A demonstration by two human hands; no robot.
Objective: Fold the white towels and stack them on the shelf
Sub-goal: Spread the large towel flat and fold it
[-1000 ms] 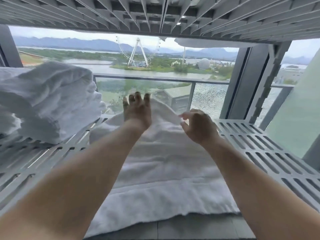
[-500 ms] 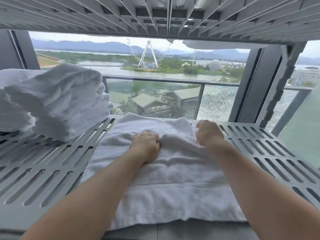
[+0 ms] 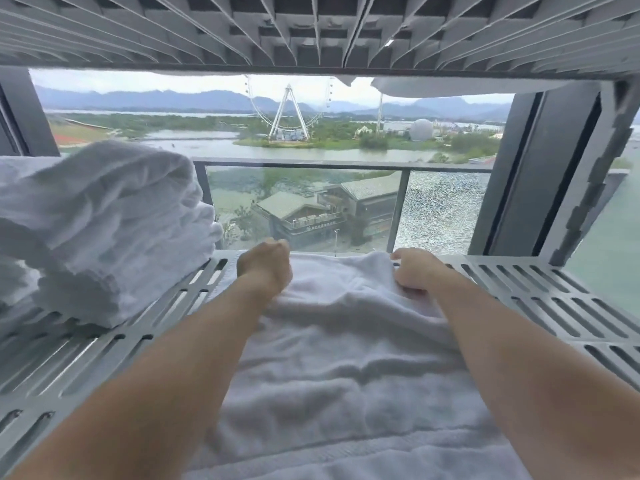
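Note:
A white towel (image 3: 346, 358) lies spread lengthwise on the grey slotted shelf (image 3: 540, 299), running from the near edge to the back. My left hand (image 3: 265, 268) grips the towel's far left corner with curled fingers. My right hand (image 3: 414, 270) pinches its far right corner at the shelf's back edge. A stack of folded white towels (image 3: 104, 230) sits on the shelf to the left, apart from both hands.
Another slotted shelf (image 3: 311, 29) hangs close overhead. Behind the shelf is a window with a glass balcony railing (image 3: 346, 166). A dark window frame post (image 3: 540, 174) stands at the right rear. Bare shelf slats show on both sides of the towel.
Both hands have moved from the towel's middle to its far corners at the back of the shelf and closed on them. The towel now lies flatter and longer.

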